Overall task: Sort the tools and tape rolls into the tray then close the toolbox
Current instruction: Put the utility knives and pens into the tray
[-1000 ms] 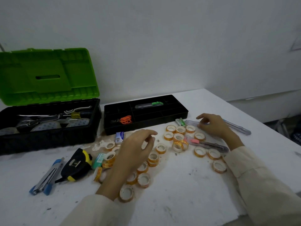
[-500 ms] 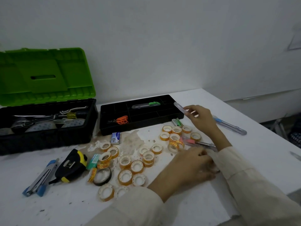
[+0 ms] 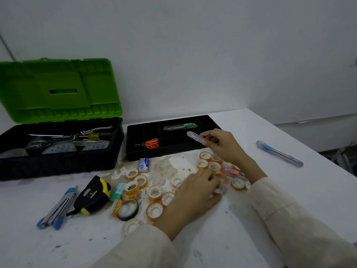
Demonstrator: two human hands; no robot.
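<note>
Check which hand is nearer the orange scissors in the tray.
Right. The right hand, holding a clear utility knife, hovers over the tray beside the orange scissors; the left hand rests lower among tape rolls.

A plain grey-white wall [image 3: 193,55] backs a white table [image 3: 289,200], its top scuffed, speckled with dark marks and stained brown near the middle. Dim, even light fills the room. Beyond the table's right edge, dark, indistinct clutter [image 3: 347,161] sits low.
</note>
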